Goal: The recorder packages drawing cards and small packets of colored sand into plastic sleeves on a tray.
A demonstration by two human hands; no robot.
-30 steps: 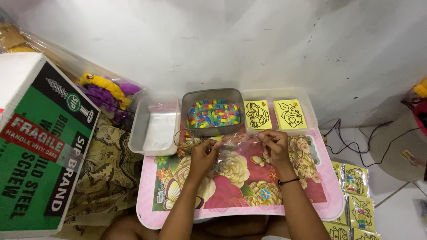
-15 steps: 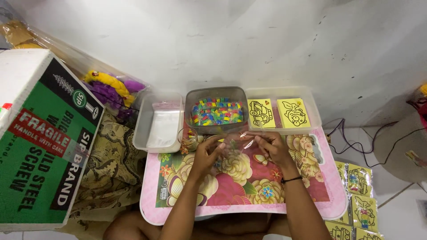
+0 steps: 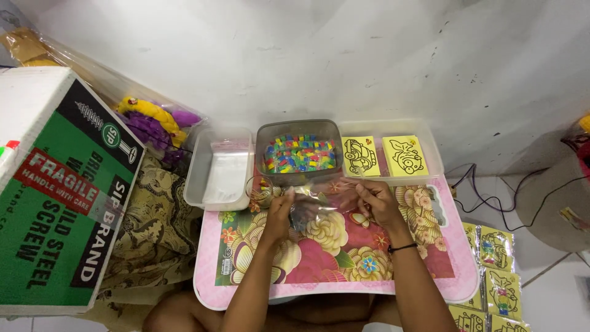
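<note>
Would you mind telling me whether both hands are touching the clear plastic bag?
Touching: the head view shows the left hand and right hand each pinching an edge of the clear plastic bag.

Floral pink table [image 3: 319, 270]; yellow cards [image 3: 382, 155]; multicoloured beads [image 3: 300, 154].

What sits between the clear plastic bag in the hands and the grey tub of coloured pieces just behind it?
Nothing visible. Left hand and right hand hold the clear plastic bag over the floral table, right at the near rim of the grey tub. A small glass jar stands off to the left.
</note>
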